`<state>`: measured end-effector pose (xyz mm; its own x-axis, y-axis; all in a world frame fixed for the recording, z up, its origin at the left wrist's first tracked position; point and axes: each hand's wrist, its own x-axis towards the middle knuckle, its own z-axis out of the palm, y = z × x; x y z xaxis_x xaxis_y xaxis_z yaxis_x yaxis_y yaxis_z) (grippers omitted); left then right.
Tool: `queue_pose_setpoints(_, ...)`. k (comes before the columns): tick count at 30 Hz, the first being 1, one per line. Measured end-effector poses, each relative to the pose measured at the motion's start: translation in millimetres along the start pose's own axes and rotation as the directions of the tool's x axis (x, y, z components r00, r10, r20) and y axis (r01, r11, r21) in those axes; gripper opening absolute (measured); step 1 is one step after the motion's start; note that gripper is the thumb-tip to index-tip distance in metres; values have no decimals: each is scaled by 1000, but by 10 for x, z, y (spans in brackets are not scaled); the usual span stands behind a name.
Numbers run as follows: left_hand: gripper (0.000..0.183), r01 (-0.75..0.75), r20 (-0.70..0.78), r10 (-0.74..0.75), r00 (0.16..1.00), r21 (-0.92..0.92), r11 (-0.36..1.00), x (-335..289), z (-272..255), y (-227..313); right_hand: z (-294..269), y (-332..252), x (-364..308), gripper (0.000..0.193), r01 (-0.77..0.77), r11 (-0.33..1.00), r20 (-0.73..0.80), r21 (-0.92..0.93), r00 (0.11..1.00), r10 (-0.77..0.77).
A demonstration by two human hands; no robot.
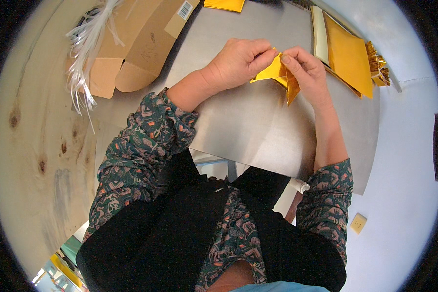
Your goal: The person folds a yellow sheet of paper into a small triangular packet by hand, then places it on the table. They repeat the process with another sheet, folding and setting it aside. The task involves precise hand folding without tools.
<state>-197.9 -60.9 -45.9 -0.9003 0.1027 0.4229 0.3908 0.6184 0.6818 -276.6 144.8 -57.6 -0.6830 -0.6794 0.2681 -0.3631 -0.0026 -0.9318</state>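
Observation:
Both my hands meet over the metal tabletop, closed on a small folded piece of gold foil paper (273, 73). My left hand (241, 61) pinches its upper edge between thumb and curled fingers. Just beside it, my right hand (307, 73) grips the other side with thumb and forefinger. The paper hangs below the fingertips with pointed, creased corners, one of them turned down. Part of it is hidden behind my fingers.
An open cardboard box (148, 48) stands at the left, with white plastic strips (90, 53) hanging over it. Gold sheets (348, 53) are stacked at the right beside bundled gold pieces (378, 65). Another gold sheet (225, 4) lies at the far edge. The metal tabletop (258, 131) ends before my lap.

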Motion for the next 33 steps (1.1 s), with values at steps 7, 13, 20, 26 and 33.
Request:
queue_pose_setpoints(7, 27, 162, 125, -144, 982, -155, 975, -32, -44, 86, -82, 60, 32, 19, 28, 1000, -22, 11, 999, -27)
queue_pose_setpoints(13, 24, 116, 92, -108, 990, -85, 990, -36, 11, 76, -110, 102, 25, 19, 7, 999, -35, 32, 999, -6)
queue_pose_setpoints(20, 30, 323, 190, -280, 941, -253, 912, -45, -41, 111, -127, 84, 34, 19, 10, 998, -12, 59, 1000, -9)
queue_pose_setpoints(26, 32, 196, 99, -177, 979, -238, 951, -20, 1, 26, -34, 82, 40, 18, 56, 998, 42, 37, 997, -57)
queue_pose_setpoints(33, 29, 27, 35, -21, 999, -193, 981, -48, 44, -73, -10, 59, 48, 19, 70, 998, 50, -3, 996, -69)
